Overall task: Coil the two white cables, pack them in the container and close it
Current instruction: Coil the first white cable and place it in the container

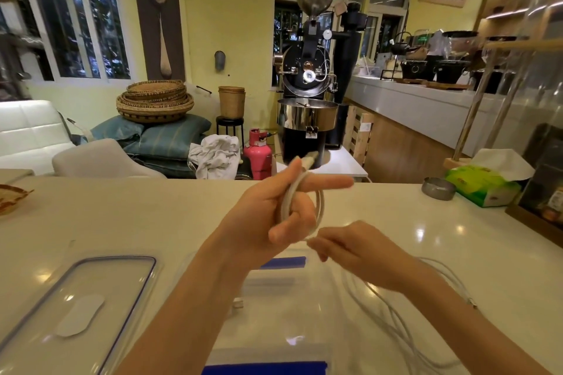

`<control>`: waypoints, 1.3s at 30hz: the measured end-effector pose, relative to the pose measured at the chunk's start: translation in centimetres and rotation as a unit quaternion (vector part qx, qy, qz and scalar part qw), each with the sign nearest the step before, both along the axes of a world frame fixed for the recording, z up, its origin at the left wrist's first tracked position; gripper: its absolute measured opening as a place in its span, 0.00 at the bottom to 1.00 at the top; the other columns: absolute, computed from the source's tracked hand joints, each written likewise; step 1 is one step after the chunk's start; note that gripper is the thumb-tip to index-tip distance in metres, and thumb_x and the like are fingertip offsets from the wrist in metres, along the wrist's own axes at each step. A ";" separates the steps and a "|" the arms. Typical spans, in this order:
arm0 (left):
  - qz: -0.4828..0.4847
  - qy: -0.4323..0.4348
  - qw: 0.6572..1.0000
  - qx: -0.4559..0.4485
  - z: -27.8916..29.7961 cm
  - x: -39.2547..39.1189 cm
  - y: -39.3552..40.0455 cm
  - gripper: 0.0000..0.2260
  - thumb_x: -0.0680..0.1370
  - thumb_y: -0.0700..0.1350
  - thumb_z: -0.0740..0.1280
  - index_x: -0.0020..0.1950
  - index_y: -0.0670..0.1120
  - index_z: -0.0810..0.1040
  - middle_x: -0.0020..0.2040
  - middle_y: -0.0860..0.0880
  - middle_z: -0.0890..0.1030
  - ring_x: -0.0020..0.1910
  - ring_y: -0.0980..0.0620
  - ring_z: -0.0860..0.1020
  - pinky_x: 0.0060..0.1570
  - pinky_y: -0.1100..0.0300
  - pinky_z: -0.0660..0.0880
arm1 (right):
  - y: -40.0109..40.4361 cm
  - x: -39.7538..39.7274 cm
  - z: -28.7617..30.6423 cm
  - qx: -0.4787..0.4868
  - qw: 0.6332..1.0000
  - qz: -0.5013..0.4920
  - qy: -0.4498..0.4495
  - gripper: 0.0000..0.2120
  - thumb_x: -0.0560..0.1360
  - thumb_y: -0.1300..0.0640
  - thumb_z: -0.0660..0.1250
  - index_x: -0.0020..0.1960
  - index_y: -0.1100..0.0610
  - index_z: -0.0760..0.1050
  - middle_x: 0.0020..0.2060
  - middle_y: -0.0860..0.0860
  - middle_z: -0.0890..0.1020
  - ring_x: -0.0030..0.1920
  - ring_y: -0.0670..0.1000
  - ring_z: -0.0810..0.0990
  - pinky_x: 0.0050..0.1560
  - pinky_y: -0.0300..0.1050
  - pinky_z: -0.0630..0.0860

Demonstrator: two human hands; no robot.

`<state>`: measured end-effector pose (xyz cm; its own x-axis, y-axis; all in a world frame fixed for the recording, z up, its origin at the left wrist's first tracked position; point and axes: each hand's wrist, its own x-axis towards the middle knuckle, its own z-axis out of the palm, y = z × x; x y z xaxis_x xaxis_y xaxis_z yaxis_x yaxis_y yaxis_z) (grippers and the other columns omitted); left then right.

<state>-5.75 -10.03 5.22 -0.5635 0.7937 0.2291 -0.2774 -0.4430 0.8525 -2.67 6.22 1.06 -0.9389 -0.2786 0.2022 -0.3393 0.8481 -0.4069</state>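
White cable [290,203] is wound in a few loops around the left hand [274,210], which is raised above the bench [122,213] with its fingers spread; the thumb presses the loops against the palm, and the plug end [310,158] sticks up past the fingertips. The right hand [344,248] sits just below and to the right, its grip pinching the strand where it leaves the coil. From there the loose length [393,310] trails down in slack curves over the bench along the right side of the container [274,313], reaching toward the near edge. Whether those curves are one cable or two I cannot tell.

The clear container with blue clips [283,262] stands open directly under both forearms, close to the near edge of the bench. Its lid [79,298], clear with a dark blue seal, lies flat to the left, just beside it and apart from it.

Bare white surface stretches behind the hands to the far edge. At the far right sit a small metal dish [438,189] and a green tissue box [481,189], well apart from the hands; a woven basket [12,196] pokes in at the far left edge.
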 end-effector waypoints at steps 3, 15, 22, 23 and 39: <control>0.007 0.138 0.980 -0.146 0.0 0.6 0.2 0.24 0.75 0.54 0.51 0.53 0.39 0.79 0.23 0.50 0.81 0.14 0.60 0.69 0.20 0.71 0.67 | 1.4 -1.0 0.7 -0.038 0.998 -0.034 0.027 0.32 0.65 0.29 0.53 0.33 0.57 0.76 0.27 0.55 0.77 0.28 0.52 0.74 0.34 0.47 0.71; 0.274 0.200 0.899 -0.275 -3.5 -0.9 3.5 0.22 0.81 0.52 0.47 0.51 0.44 0.77 0.34 0.47 0.84 0.27 0.57 0.80 0.27 0.67 0.73 | -0.5 0.0 2.8 -0.172 0.981 -0.066 0.060 0.09 0.77 0.56 0.59 0.50 0.54 0.78 0.34 0.43 0.79 0.35 0.39 0.77 0.40 0.33 0.73; 0.307 0.030 0.948 -0.073 -3.5 -2.1 2.9 0.21 0.80 0.53 0.46 0.57 0.45 0.75 0.42 0.52 0.85 0.46 0.55 0.83 0.51 0.59 0.76 | -3.5 1.7 0.9 -0.054 0.986 -0.019 0.156 0.16 0.79 0.50 0.51 0.58 0.53 0.72 0.33 0.40 0.71 0.32 0.41 0.71 0.39 0.32 0.70; 0.292 0.000 0.956 -0.040 -3.2 -2.3 2.6 0.23 0.80 0.53 0.45 0.58 0.43 0.74 0.42 0.51 0.86 0.45 0.54 0.84 0.48 0.61 0.78 | -3.7 1.9 0.7 -0.048 0.988 -0.018 0.143 0.17 0.78 0.49 0.50 0.62 0.53 0.70 0.37 0.40 0.71 0.33 0.39 0.69 0.40 0.28 0.67; 0.069 -0.027 0.997 -0.012 -0.3 -1.0 -0.2 0.22 0.72 0.52 0.56 0.48 0.38 0.82 0.20 0.52 0.73 0.17 0.60 0.70 0.22 0.70 0.70 | -0.7 0.3 0.1 -0.066 0.998 -0.020 0.014 0.16 0.74 0.44 0.58 0.41 0.53 0.79 0.23 0.40 0.75 0.27 0.42 0.73 0.35 0.33 0.67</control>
<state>-6.78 -10.26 4.90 -0.6786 0.7125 0.1785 -0.2601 -0.4604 0.8487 -2.34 5.51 1.11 -0.9425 -0.2096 0.2603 -0.3181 0.8015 -0.5064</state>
